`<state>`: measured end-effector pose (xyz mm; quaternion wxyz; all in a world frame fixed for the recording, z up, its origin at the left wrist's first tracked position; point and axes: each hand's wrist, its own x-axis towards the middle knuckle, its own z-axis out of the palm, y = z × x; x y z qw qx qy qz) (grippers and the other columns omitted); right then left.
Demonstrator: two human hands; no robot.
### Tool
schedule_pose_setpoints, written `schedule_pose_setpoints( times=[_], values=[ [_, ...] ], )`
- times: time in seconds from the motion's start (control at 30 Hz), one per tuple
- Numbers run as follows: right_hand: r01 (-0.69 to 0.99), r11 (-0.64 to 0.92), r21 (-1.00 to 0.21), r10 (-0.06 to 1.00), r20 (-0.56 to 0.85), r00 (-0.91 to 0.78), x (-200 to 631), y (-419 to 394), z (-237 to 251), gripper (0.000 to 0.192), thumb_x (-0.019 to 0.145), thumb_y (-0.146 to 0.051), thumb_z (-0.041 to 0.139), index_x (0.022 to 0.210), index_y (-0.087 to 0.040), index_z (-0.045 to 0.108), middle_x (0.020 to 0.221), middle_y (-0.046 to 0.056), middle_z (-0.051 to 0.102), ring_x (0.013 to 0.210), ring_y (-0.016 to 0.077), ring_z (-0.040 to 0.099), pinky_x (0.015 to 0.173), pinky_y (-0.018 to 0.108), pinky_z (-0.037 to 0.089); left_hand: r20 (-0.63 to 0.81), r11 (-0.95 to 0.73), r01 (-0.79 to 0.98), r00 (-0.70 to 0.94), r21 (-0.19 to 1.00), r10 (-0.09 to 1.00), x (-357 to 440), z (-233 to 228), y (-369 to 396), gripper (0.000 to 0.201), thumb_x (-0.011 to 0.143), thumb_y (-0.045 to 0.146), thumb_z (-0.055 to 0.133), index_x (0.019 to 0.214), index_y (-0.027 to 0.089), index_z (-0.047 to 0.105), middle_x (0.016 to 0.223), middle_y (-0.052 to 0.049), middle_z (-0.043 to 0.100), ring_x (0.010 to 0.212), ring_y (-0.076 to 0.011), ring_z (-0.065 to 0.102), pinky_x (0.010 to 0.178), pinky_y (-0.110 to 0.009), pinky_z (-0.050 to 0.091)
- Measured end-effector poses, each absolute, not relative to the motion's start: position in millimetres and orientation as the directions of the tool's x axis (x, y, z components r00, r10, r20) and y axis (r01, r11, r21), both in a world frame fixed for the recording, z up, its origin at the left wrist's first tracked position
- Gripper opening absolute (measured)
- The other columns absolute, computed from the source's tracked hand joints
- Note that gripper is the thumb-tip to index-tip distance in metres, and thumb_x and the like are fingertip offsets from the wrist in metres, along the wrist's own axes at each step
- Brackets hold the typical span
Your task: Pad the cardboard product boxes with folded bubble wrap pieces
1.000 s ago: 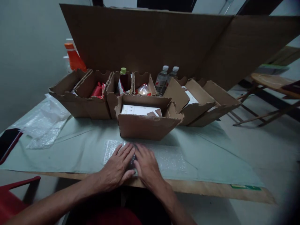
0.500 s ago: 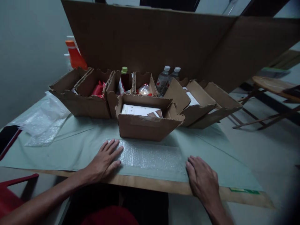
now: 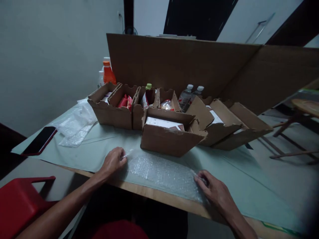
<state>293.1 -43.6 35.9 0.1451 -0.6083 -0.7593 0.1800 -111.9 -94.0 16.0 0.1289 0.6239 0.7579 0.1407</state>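
A sheet of clear bubble wrap (image 3: 161,172) lies flat on the pale green table cover near the front edge. My left hand (image 3: 113,161) pinches the sheet's left end, with the fingers curled on the corner. At the sheet's right end, my right hand (image 3: 214,191) grips the edge with its fingertips. Just behind the sheet stands an open cardboard box (image 3: 171,136) with a white carton inside.
A row of open cardboard boxes (image 3: 112,108) holds red packets, bottles and papers, backed by a tall cardboard sheet (image 3: 199,66). More bubble wrap (image 3: 76,124) and a dark phone (image 3: 40,141) lie at the left. A red chair (image 3: 20,202) stands at lower left.
My hands went from pressed together at the sheet's middle to its two ends, then closed on the ends. The view turned left, bringing the phone into sight.
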Motion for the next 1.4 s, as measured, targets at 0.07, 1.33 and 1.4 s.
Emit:
schedule_pose_setpoints(
  times=[0.07,1.33,1.4],
  values=[
    [0.799,0.149,-0.582,0.971,-0.067,-0.229,279,-71,43,0.037,0.082,-0.055,0.051,0.092,-0.022,0.063,0.072,0.003,0.066,0.061,0.0198,0.061,0.061,0.031,0.048,-0.019,0.204,0.889,-0.216,0.411,0.976,-132,26,-94,0.014,0.086,0.019,0.05,0.096,0.018,0.06,0.079,0.0,0.066,0.073,-0.0163,0.063,0.067,-0.025,0.046],
    [0.492,0.603,-0.628,0.786,0.364,-0.5,92,-148,-1,0.047,0.091,-0.017,0.058,0.137,-0.027,0.056,0.123,0.01,0.066,0.109,0.0252,0.063,0.092,0.043,0.052,-0.006,0.051,0.69,-0.068,0.722,0.998,-139,-9,-143,0.073,0.083,0.021,0.058,0.152,0.017,0.036,0.081,0.001,0.063,0.07,-0.016,0.056,0.072,-0.028,0.049],
    [0.537,0.724,-0.434,0.689,0.405,-0.602,88,-146,-5,0.045,0.09,-0.013,0.057,0.133,-0.024,0.059,0.138,0.013,0.059,0.126,0.0298,0.055,0.098,0.049,0.049,0.052,0.008,0.736,-0.058,0.677,0.997,-141,-10,-146,0.073,0.084,0.02,0.059,0.153,0.019,0.034,0.086,-0.001,0.064,0.075,-0.0182,0.058,0.076,-0.031,0.05]
  ],
)
